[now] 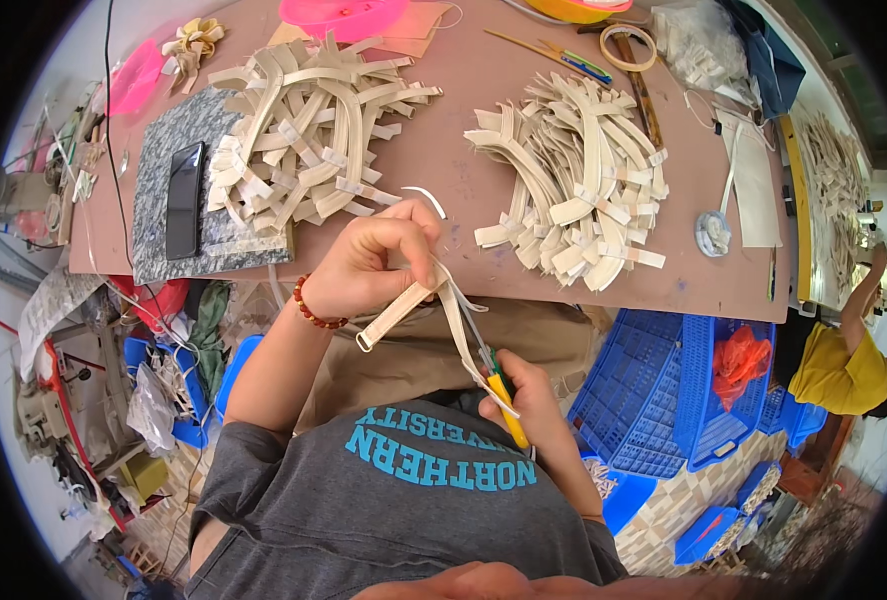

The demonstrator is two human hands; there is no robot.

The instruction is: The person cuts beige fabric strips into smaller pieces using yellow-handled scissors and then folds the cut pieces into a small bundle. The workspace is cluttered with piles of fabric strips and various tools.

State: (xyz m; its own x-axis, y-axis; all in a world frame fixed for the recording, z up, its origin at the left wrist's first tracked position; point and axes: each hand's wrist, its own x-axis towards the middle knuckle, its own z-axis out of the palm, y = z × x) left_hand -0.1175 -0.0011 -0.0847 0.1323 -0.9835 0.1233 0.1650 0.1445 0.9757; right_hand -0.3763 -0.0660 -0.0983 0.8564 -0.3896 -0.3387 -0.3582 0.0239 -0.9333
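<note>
My left hand, a beaded bracelet at its wrist, is closed in a pinch on a cream fabric strap above my lap. One end of the strap carries a small ring; another length hangs down toward my right hand. My right hand is wrapped round a slim yellow-and-green-handled tool. Its thin metal end lies against the hanging length, so I cannot tell its exact kind. On the table ahead, two heaps of similar straps lie apart, a left heap and a right heap.
A black phone rests on a speckled stone slab at left. Along the table's far right are a tape roll and a clear plastic bag. Blue crates stand on the floor at right, near a person in a yellow top.
</note>
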